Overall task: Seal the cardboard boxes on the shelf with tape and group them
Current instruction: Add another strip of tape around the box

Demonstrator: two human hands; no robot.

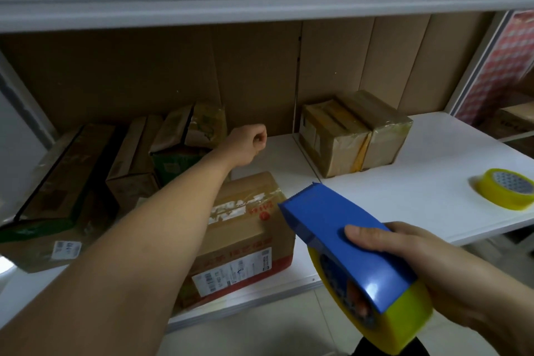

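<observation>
Right hand (427,263) gripping blue tape dispenser (344,243); left hand (248,141) fisted, empty, above labelled box (248,240).

The one camera sits on my head, looking forward and down, close to the shelf (404,205) at twelve o'clock.

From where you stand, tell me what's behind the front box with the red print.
Behind the red-print box is bare white shelf, then the cardboard backing. The left hand is there, fingers curled. The forearm covers the box's left side.
</observation>
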